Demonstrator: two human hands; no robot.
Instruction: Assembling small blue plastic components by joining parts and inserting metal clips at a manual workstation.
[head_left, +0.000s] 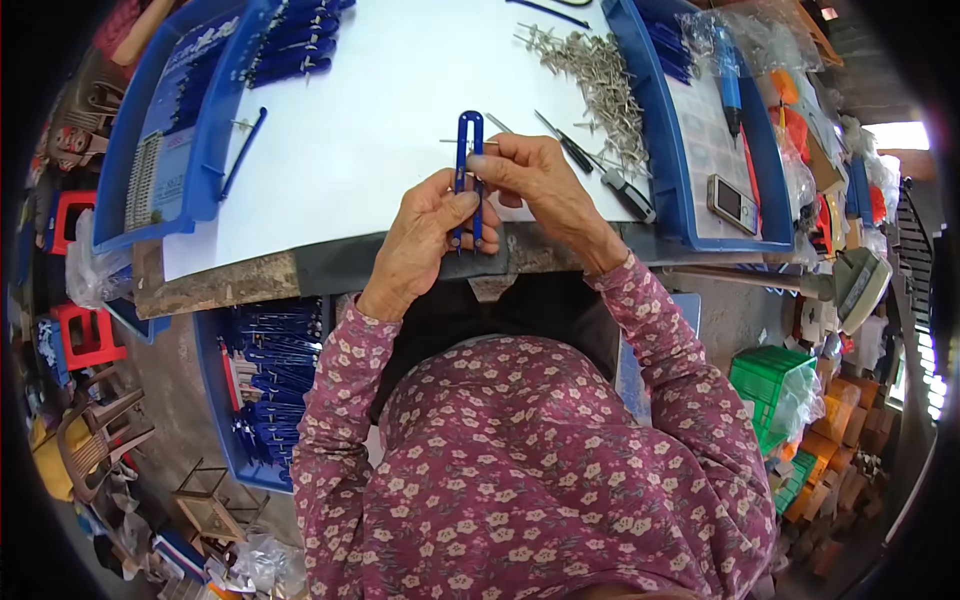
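A blue two-legged drawing compass (470, 128) stands upright between my hands, its rounded top away from me and its legs toward me. My left hand (428, 222) is closed round the legs, thumb laid across them. A thin metal rod (453, 141) crosses the compass below its top. My right hand (540, 178) pinches at the right leg and the rod's right end; its fingertips partly hide what they grip. Right of my hands lie a dark-handled knife (628, 195) and a slim pointed tool (566, 142). Another blue compass (243, 155) lies on the white table top to the left.
A heap of metal rods (595, 85) lies at the far right. A blue tray (205, 165) with blue pieces borders the left. The right tray (690, 225) holds a phone (732, 205) and a blue power screwdriver (729, 85). Below left, a bin (215, 400) holds many blue pieces.
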